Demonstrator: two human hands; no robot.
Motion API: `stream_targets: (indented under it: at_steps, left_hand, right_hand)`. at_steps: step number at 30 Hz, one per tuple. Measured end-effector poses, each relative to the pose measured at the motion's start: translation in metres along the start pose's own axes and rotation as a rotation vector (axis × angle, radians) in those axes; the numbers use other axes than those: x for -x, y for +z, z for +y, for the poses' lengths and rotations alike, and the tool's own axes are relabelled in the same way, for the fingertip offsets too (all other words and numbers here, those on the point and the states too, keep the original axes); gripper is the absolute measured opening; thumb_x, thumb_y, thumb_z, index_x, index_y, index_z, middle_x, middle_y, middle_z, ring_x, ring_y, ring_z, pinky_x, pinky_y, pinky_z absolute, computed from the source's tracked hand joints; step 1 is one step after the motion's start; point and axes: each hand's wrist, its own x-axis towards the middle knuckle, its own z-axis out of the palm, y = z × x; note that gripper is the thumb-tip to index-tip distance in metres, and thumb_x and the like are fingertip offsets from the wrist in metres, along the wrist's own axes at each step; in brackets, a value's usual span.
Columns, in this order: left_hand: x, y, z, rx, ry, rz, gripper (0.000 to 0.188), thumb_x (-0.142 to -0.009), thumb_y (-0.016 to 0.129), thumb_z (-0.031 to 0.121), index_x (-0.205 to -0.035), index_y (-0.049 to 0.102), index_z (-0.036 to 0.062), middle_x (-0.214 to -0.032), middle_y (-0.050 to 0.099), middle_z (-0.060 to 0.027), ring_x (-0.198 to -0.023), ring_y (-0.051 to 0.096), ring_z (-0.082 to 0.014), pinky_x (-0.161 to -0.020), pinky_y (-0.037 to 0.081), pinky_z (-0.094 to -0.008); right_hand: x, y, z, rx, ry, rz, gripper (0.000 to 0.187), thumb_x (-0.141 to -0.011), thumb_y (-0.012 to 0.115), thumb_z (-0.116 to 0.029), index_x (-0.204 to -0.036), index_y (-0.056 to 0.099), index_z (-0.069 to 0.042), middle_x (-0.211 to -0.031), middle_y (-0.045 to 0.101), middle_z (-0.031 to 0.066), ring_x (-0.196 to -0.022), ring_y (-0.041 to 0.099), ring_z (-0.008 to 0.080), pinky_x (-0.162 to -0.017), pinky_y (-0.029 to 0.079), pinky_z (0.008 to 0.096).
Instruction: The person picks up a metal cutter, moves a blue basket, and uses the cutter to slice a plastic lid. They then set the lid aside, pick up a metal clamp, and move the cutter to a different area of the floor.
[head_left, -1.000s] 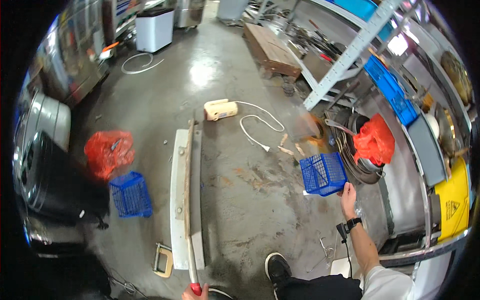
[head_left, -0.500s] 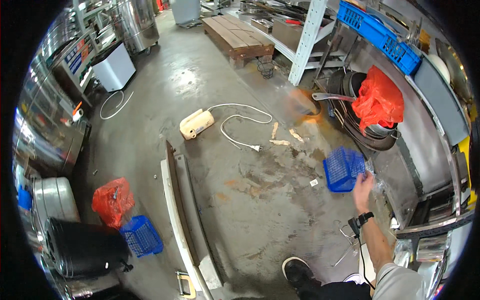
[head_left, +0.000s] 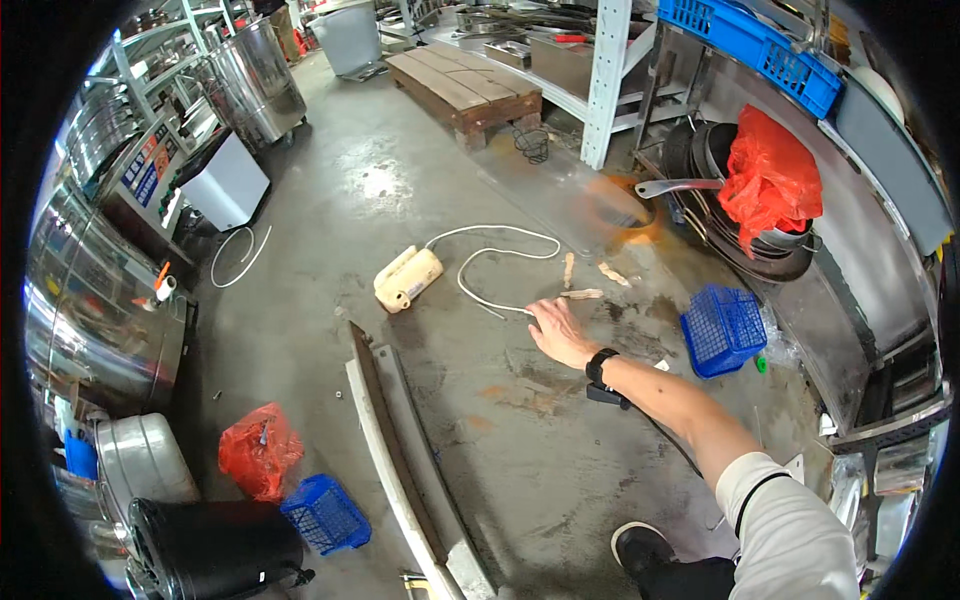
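A cream-coloured corded appliance (head_left: 408,279), shaped like a hand mixer body, lies on the grey floor near the middle. Its white power cord (head_left: 497,228) loops out to the right and curls back. At the cord's plug end is my right hand (head_left: 562,335), fingers closed over it; the plug itself is hidden beneath them. A black strap with a small device circles that wrist. To the right of the hand stands a blue plastic basket (head_left: 722,335). Several pale, flat scraps (head_left: 582,294) lie just beyond my fingers. My left hand is out of the picture.
A long metal beam (head_left: 405,465) lies left of my foot. Farther left are a red plastic bag (head_left: 260,452), another blue basket (head_left: 326,515) and a black cylinder (head_left: 215,548). Stacked pans (head_left: 780,262) under a red bag stand at right. A wooden platform (head_left: 465,85) is ahead.
My right hand has left the right-hand blue basket and moved left to the plug end of the white cord. That basket now stands on the floor. The view has shifted slightly.
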Motion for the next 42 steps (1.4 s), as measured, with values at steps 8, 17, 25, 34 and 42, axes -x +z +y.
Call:
stream_targets:
  at_steps: [8,17,25,34,42]
  left_hand:
    - [-0.004,0.011,-0.025,-0.018,0.014,-0.044,0.039,-0.095,0.078,0.022,-0.065,0.062,0.0019,-0.058,0.060,-0.0122,-0.052,0.047,-0.0227,-0.054,0.043,-0.0421]
    - [-0.003,0.011,-0.022,-0.083,0.090,0.014,0.045,-0.093,0.078,0.018,-0.062,0.050,0.0035,-0.054,0.047,-0.0076,-0.053,0.037,-0.0194,-0.051,0.036,-0.0409]
    - [0.003,0.014,-0.042,0.031,-0.189,-0.023,0.040,-0.089,0.085,0.020,-0.065,0.058,0.0003,-0.060,0.060,-0.0066,-0.056,0.044,-0.0155,-0.053,0.042,-0.0364]
    - [-0.006,0.010,-0.020,-0.068,-0.210,-0.002,0.049,-0.083,0.087,0.029,-0.058,0.054,0.0045,-0.052,0.053,-0.0113,-0.049,0.043,-0.0236,-0.050,0.041,-0.0447]
    - [-0.010,0.005,-0.010,-0.123,-0.268,-0.109,0.041,-0.089,0.082,0.029,-0.066,0.061,0.0023,-0.057,0.059,-0.0130,-0.053,0.048,-0.0217,-0.056,0.045,-0.0421]
  right_hand:
    - [0.007,-0.004,-0.015,0.054,-0.058,-0.053,0.023,-0.091,0.070,-0.016,-0.108,0.066,-0.001,-0.107,0.064,0.0159,-0.104,0.056,0.0379,-0.093,0.050,0.0492]
    - [0.017,-0.066,0.067,0.068,0.269,-0.120,0.029,-0.094,0.068,-0.023,-0.107,0.072,0.003,-0.105,0.073,0.0239,-0.101,0.068,0.0439,-0.090,0.055,0.0516]
    - [-0.047,-0.045,0.142,0.102,0.521,-0.041,0.030,-0.093,0.069,-0.020,-0.115,0.072,0.000,-0.111,0.075,0.0232,-0.106,0.070,0.0401,-0.091,0.056,0.0481]
    - [-0.078,-0.026,0.172,0.431,0.176,-0.077,0.047,-0.092,0.059,-0.027,-0.123,0.066,0.008,-0.135,0.066,0.0235,-0.122,0.057,0.0424,-0.103,0.049,0.0522]
    - [-0.049,-0.060,0.126,0.371,-0.018,-0.202,0.043,-0.087,0.067,-0.033,-0.104,0.074,0.005,-0.108,0.070,0.0206,-0.108,0.058,0.0378,-0.097,0.047,0.0492]
